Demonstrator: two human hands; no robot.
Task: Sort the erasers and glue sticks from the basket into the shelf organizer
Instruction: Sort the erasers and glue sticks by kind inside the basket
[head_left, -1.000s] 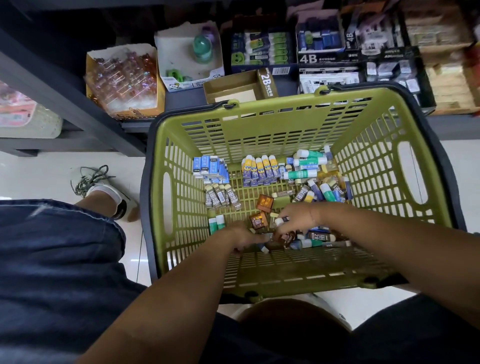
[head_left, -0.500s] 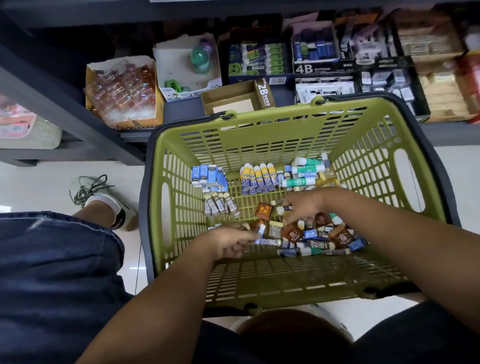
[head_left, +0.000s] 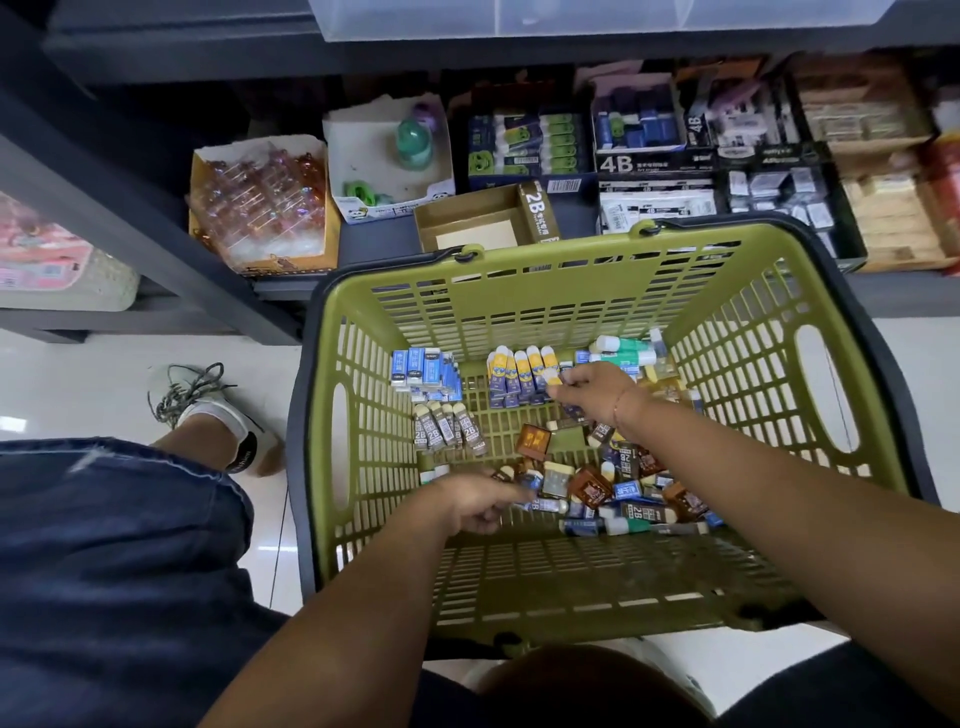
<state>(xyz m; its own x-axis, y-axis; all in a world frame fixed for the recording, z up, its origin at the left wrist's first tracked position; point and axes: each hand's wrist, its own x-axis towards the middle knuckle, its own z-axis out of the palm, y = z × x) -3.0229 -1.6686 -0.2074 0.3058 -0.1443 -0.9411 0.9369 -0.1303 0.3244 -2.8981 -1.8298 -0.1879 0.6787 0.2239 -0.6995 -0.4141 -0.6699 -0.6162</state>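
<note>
Inside a green basket (head_left: 519, 291) in front of a stocked shelf (head_left: 384, 244), the right grip (head_left: 597, 397) is pinching a yellow-topped piece (head_left: 554, 378) beside a tidy row (head_left: 519, 371) of the same. The left grip (head_left: 470, 501), fingers curled, is touching a loose eraser pile (head_left: 618, 488); whether it is grasping anything is unclear. Glue sticks (head_left: 626, 352) are lying by the far wall.

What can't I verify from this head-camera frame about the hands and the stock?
All in the head view:
The left hand: curled fingers hide whether it holds anything from the loose pile.
The right hand: its fingers cover the contact with the yellow-topped row, so gripping or only touching is unclear.
The clear bin: cut off by the top edge.
The far-right shelf boxes: blurred, labels unreadable.
</note>
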